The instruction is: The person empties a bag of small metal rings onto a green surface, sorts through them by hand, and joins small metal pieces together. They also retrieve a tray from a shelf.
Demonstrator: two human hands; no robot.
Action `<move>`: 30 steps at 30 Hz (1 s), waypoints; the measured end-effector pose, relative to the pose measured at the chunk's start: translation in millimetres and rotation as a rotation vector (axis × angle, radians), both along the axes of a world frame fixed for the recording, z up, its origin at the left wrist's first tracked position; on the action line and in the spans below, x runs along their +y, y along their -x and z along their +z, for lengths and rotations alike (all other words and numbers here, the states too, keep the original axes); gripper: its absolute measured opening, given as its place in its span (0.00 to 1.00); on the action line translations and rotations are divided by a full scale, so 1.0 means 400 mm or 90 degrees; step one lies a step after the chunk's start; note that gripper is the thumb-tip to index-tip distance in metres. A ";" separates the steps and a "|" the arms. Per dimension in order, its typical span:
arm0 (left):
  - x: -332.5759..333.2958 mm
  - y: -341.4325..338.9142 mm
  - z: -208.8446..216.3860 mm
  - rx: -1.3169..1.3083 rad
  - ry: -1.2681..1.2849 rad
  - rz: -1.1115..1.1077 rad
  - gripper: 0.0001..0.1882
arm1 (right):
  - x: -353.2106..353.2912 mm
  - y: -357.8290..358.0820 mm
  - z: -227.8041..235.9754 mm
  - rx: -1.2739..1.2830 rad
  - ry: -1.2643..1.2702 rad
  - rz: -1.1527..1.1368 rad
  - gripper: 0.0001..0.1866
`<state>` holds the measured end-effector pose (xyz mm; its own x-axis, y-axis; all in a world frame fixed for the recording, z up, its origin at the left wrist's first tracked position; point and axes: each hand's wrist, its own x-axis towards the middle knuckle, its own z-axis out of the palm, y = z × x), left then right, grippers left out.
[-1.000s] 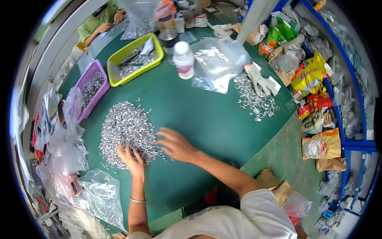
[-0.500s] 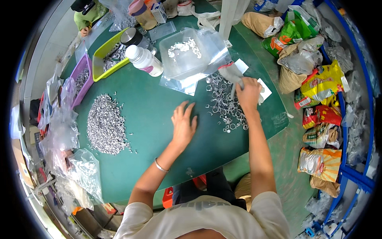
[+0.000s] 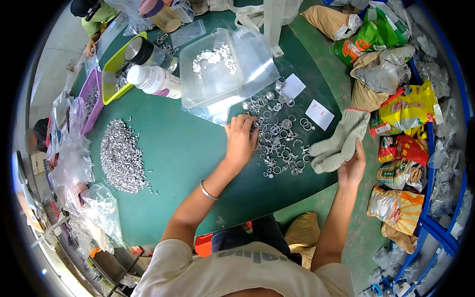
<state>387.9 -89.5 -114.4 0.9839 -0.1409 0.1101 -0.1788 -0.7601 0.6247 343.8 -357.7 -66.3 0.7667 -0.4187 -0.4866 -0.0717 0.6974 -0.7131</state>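
Note:
My right hand (image 3: 352, 166) is closed on a pair of grey knitted gloves (image 3: 341, 141) with a red-trimmed cuff, holding them by the table's right edge. Their fingers hang toward a loose spread of silver metal rings (image 3: 279, 136). At the left border of these rings rests my left hand (image 3: 240, 141), fingers bent and slightly apart, nothing seen in it. Two small white paper cards, one blank (image 3: 293, 86) and one with red marks (image 3: 320, 115), lie beyond the rings.
A heap of small silver pieces (image 3: 121, 156) lies on the green table's left side. Farther back stand a translucent tub (image 3: 190, 89), a white bottle (image 3: 153, 81), a dark-lidded jar (image 3: 143, 52), a yellow-green basket (image 3: 114, 64) and a purple basket (image 3: 96, 111). Filled sacks (image 3: 398, 213) line the right.
My right hand has carried the gloves off the rings, rightward and nearer to me, uncovering the marked card. My left hand has moved right to the rings' border. The view has shifted slightly.

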 end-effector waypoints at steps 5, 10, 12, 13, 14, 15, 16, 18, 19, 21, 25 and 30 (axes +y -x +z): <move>0.033 0.018 0.009 -0.036 0.023 0.055 0.15 | -0.022 0.009 -0.017 0.043 0.252 0.068 0.10; 0.069 0.056 -0.018 -0.001 0.039 0.116 0.14 | -0.008 0.006 -0.084 0.099 0.550 0.197 0.13; 0.068 0.059 -0.022 -0.001 0.048 0.131 0.14 | -0.001 0.002 -0.095 0.078 0.646 0.196 0.17; 0.067 0.060 -0.024 0.004 0.037 0.128 0.15 | 0.004 0.003 -0.094 0.108 0.773 0.204 0.18; 0.066 0.061 -0.025 0.008 0.025 0.124 0.15 | 0.009 0.003 -0.089 0.138 0.900 0.212 0.20; 0.062 0.060 -0.025 0.012 0.015 0.121 0.15 | 0.014 0.001 -0.080 0.166 1.028 0.219 0.22; 0.060 0.060 -0.024 0.016 0.038 0.104 0.15 | 0.022 -0.001 -0.067 0.154 1.009 0.205 0.25; 0.059 0.060 -0.019 0.024 0.084 0.068 0.16 | 0.031 -0.010 -0.057 0.070 1.083 0.196 0.25; 0.055 0.063 -0.015 0.029 0.094 0.050 0.17 | 0.035 -0.014 -0.056 0.027 1.118 0.191 0.25; 0.044 0.072 -0.005 0.038 0.115 0.017 0.18 | 0.036 -0.013 -0.060 0.051 1.098 0.206 0.25; 0.034 0.095 0.026 0.044 0.082 0.091 0.21 | 0.024 -0.001 -0.073 0.114 1.099 0.283 0.26; 0.012 0.132 0.024 0.068 -0.048 0.042 0.22 | 0.031 0.001 -0.077 0.132 1.109 0.301 0.26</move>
<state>334.9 -84.9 -104.6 0.9969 -0.0792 -0.0041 -0.0622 -0.8136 0.5780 343.2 -345.4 -97.3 0.9498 -0.2853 0.1288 -0.1925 -0.8568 -0.4783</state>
